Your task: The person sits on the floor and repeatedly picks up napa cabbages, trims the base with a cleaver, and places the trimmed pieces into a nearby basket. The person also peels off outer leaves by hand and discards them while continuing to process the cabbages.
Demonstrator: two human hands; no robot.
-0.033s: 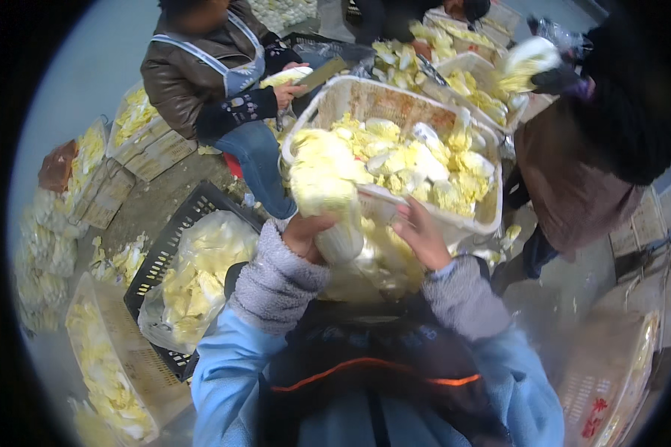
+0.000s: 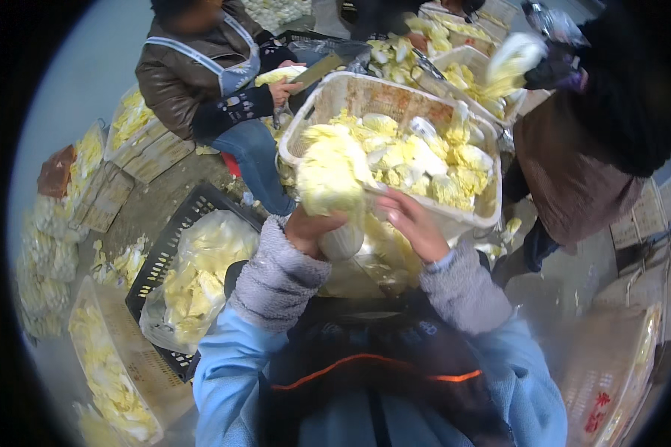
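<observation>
A pale yellow napa cabbage stands upright in my left hand, whose fingers are wrapped round its lower part. Just to its right, my right hand has its fingertips drawn in at the cabbage's side, on something thin and pale that is too blurred to name. A white crate of cabbages and loose yellow leaves sits beyond my hands. Below the cabbage, more leaves and clear plastic show near my lap.
A seated co-worker holds a cleaver at back left. Another person at right lifts a cabbage. A black crate with bagged leaves, a cream crate and stacked boxes surround me.
My right hand has moved a little left, closer to the cabbage. The cabbage in my left hand has shifted slightly to the right.
</observation>
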